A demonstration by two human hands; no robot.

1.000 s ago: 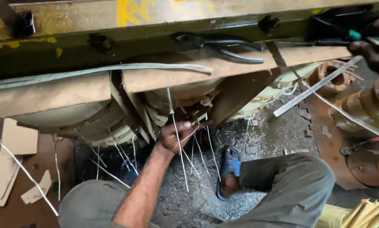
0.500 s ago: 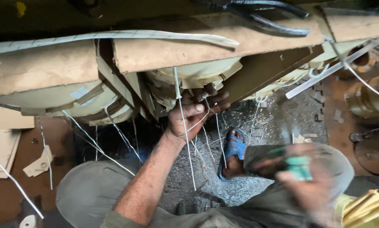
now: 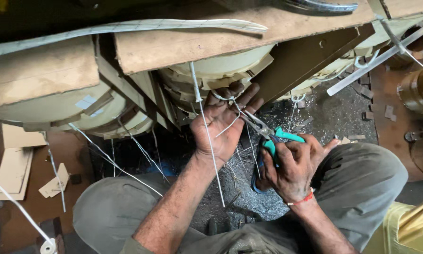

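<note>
Down low, well to the left of both hands, cardboard scraps [image 3: 13,164] lie on the reddish floor, and thin white ties [image 3: 122,167] trail from the pale wound coils [image 3: 56,110] above them. Moving rightwards, the left hand [image 3: 223,122] reaches up under the board [image 3: 211,40] that lies across the coils, its fingers [image 3: 242,96] spread and pressed against the paper-wrapped winding [image 3: 216,68]. One long white tie [image 3: 206,136] runs down from the winding, crosses the back of this hand and hangs past the wrist. A shorter loop of white tie [image 3: 228,101] sits between the fingertips (whether pinched or merely touched, I cannot tell).

Just to the right of the left hand, the metal nose of a pair of pliers [image 3: 263,129] points at that loop, its tip touching or nearly touching the hand. The right hand [image 3: 291,164] is closed round the teal handles, a red thread [image 3: 302,200] tied at its wrist. Both hands are close together, almost meeting at the tie.

Further right of the right hand, a grey-trousered knee [image 3: 366,178] rises, and beyond it a flat metal strip [image 3: 376,61] leans against the coils.
</note>
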